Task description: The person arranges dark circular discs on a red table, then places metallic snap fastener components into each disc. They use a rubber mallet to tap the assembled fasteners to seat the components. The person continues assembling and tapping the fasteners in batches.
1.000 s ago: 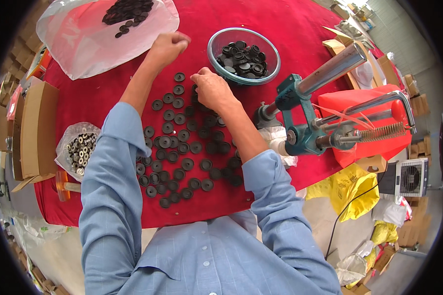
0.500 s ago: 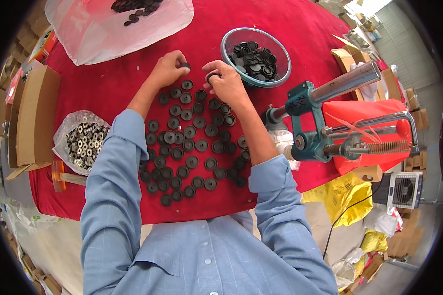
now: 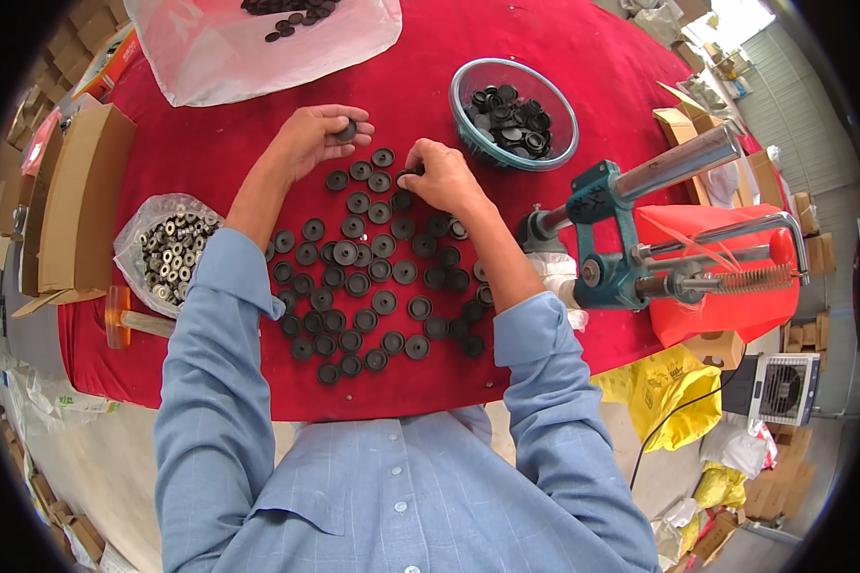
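My left hand (image 3: 313, 137) is turned partly palm up and holds a round black cap (image 3: 347, 131) between thumb and fingers. To its right, my right hand (image 3: 443, 179) pinches a second black cap (image 3: 408, 177) at the upper edge of the spread of parts. Below both hands, several round black caps (image 3: 383, 302) lie on the red cloth, many hollow side up with a small raised centre. Beyond my right hand stands a clear bowl (image 3: 563, 99) with a teal rim, partly filled with loose black discs.
A green lever press (image 3: 602, 229) stands right of my right forearm. On the left are a plastic bag of metal rings (image 3: 167, 250), a hammer (image 3: 119, 317) with an amber head and a cardboard box (image 3: 86, 201). A white plastic sheet (image 3: 268, 72) with black discs lies at the back.
My left hand has turned more palm up, showing its cap. My right hand has moved down and nearer the spread caps. The whole view has shifted slightly.
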`<state>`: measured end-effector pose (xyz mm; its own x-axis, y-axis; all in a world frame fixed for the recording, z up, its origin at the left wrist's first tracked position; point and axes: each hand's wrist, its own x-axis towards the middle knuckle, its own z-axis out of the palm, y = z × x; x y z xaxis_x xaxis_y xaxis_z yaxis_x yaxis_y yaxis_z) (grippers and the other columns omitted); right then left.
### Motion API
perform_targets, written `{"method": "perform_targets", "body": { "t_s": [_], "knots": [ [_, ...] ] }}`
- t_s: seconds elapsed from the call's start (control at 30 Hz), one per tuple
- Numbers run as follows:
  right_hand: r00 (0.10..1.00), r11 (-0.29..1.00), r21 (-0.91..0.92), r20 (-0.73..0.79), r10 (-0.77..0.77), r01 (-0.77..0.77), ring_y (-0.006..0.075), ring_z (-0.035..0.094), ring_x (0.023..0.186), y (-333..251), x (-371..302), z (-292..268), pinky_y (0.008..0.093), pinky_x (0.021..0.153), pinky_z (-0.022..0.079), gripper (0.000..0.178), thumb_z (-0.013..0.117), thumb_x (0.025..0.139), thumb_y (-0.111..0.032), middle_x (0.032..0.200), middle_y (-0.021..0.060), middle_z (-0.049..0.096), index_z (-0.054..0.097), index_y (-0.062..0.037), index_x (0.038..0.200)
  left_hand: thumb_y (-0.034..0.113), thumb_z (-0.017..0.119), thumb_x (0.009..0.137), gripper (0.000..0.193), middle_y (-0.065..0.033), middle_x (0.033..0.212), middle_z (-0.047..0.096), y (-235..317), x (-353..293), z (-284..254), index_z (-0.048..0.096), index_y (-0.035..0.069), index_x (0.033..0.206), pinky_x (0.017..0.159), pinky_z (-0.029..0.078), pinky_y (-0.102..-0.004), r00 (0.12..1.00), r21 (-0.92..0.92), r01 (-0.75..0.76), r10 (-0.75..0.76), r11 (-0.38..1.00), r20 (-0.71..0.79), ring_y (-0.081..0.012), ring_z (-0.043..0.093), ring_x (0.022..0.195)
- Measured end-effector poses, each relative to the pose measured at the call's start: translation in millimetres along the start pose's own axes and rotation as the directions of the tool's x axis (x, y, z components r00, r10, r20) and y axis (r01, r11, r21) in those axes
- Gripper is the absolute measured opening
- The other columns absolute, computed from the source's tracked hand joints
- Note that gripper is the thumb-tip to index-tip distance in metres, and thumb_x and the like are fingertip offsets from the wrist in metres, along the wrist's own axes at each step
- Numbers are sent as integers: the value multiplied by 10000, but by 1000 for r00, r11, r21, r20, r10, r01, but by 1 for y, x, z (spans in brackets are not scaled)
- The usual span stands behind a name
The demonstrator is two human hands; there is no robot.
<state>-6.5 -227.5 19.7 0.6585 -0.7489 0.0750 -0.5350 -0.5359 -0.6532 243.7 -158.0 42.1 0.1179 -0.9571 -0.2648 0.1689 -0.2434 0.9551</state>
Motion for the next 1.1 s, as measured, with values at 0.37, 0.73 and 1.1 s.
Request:
{"method": "perform_targets", "body": {
  "t_s": [0.37,0.73,1.1],
  "knots": [
    [946,436,876,65,318,-207,101,716,768,-29,-42,-61,222,588,526,200,673,1008,-77,976,47,729,688,-4,1193,120,503,1108,355,-202,1339,720,-15,-5,33,604,-34,1411,970,613,-358,999,91,6,-9,996,35,-277,741,1206],
    [905,322,939,-28,425,-122,125,719,827,-36,-82,-84,251,659,572,192,685,1032,-113,987,31,718,720,-28,1200,82,798,875,191,-119,962,778,-31,27,88,782,1,1048,830,586,-368,957,790,-253,264,559,120,-227,748,878],
    [960,971,93,-156,234,-221,374,742,1011,17,-76,-28,462,936,594,346,840,888,-242,1056,200,740,776,-75,1185,106,867,820,306,-143,989,687,-35,-28,82,747,20,1088,882,567,-454,903,867,-407,271,286,334,-339,707,983]
  ]
}}
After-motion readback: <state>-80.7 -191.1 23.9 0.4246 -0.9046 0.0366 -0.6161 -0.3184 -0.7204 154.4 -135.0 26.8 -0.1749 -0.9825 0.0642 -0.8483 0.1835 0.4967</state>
